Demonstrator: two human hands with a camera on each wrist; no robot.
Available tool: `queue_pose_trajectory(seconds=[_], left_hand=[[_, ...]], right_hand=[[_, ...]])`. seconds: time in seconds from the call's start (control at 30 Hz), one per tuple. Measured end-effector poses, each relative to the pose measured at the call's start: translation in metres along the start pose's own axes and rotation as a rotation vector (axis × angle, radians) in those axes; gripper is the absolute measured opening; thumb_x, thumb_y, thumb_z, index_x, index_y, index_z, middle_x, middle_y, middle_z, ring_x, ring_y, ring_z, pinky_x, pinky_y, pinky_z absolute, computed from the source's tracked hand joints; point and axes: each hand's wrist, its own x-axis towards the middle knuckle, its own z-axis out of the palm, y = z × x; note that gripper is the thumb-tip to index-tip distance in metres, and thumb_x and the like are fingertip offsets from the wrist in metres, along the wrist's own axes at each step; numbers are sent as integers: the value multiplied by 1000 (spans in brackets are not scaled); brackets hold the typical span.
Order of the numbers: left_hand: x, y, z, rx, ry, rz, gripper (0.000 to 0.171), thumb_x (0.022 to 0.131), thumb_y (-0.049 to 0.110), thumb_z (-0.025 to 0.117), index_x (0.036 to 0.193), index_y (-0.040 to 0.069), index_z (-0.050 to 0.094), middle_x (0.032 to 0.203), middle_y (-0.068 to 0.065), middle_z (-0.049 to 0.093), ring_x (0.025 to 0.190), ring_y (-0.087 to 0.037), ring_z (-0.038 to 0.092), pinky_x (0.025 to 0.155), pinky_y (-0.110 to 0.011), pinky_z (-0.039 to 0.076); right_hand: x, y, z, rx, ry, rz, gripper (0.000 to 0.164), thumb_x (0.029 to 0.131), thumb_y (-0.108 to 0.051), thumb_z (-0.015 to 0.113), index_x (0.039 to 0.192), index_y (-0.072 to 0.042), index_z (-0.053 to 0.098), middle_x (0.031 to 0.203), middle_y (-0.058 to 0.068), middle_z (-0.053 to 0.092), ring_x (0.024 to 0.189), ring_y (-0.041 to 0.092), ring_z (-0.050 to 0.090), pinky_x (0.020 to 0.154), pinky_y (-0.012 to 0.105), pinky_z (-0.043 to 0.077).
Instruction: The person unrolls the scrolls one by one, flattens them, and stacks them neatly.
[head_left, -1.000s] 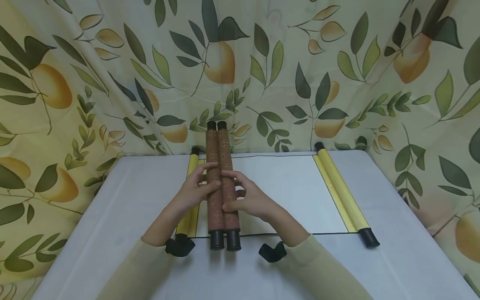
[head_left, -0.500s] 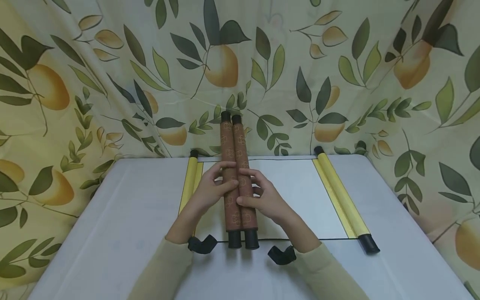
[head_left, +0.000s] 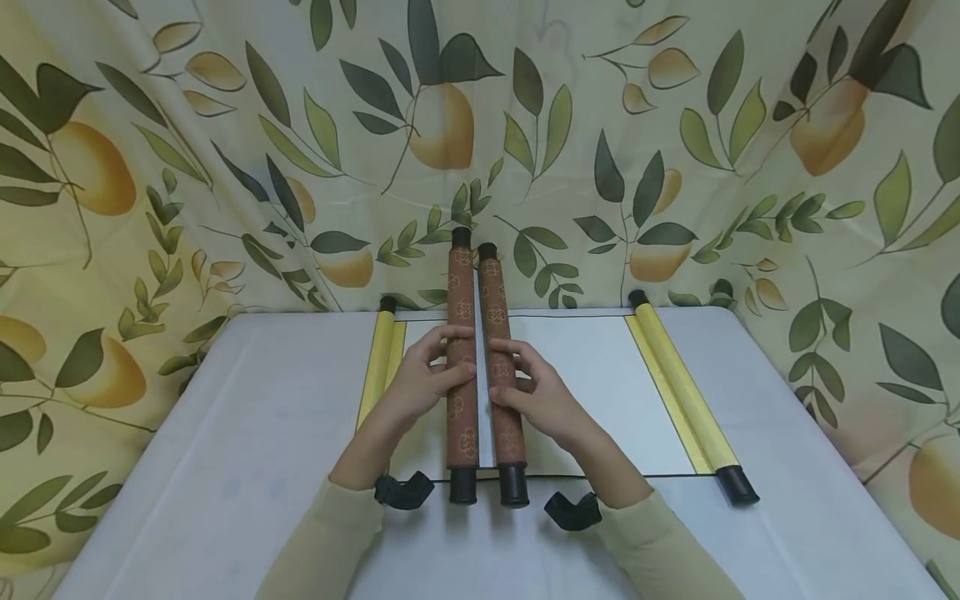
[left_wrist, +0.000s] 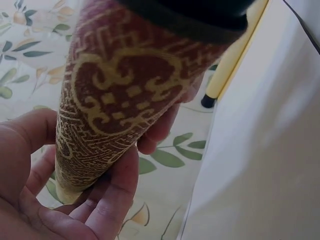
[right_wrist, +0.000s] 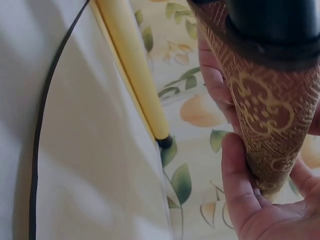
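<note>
Above the white-topped table (head_left: 247,433), seen from my remote post: a brown scroll, rolled from both sides, in a person's two bare hands.

Left hand (head_left: 424,379) grips the left brown roller (head_left: 462,417); thumb and index finger lie across it, and on the left wrist feed I see the other fingers curled round behind. Right hand (head_left: 542,390) grips the right brown roller (head_left: 501,367) the same way, thumb and fingers bent about it. Both holds read as firmly closed to me, though how hard each presses I cannot tell.

The rollers stand side by side, slightly apart, their gap widening toward the near end. A narrow white strip (head_left: 484,425) shows between them. Gold floral pattern on brown, black caps at the ends. The far ends overlap the leaf-and-fruit curtain (head_left: 442,125) in my head view.

Beneath, a larger scroll lies spread: white sheet (head_left: 600,392) with dark edge lines, left yellow roller (head_left: 377,358), right yellow roller (head_left: 686,383). The brown pair sits over its left part, near caps reaching past the sheet's near edge.

Pale sleeves (head_left: 660,542) on both arms; a small black piece (head_left: 405,492) at each cuff.
</note>
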Motion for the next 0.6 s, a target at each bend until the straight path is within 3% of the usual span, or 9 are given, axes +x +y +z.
queue_pose_trajectory(seconds=[0.33,0.6], left_hand=[[1,2,-2,-19,-25,27,45,85,12,65,126,20,49,118,-10,46,77,-20,59,61,-30,47],[-4,8,-3,8,-17,42,42,85,12,66,123,22,51,124,-2,44,88,-23,61,67,-33,50]], right_hand=[[0,0,-4,-29,21,-7,55,87,-12,61,134,-31,40,129,6,40,111,30,52,74,41,51],[0,1,-4,-59,30,-16,56,85,-8,59,134,-28,40,134,4,35,112,32,49,74,40,50]])
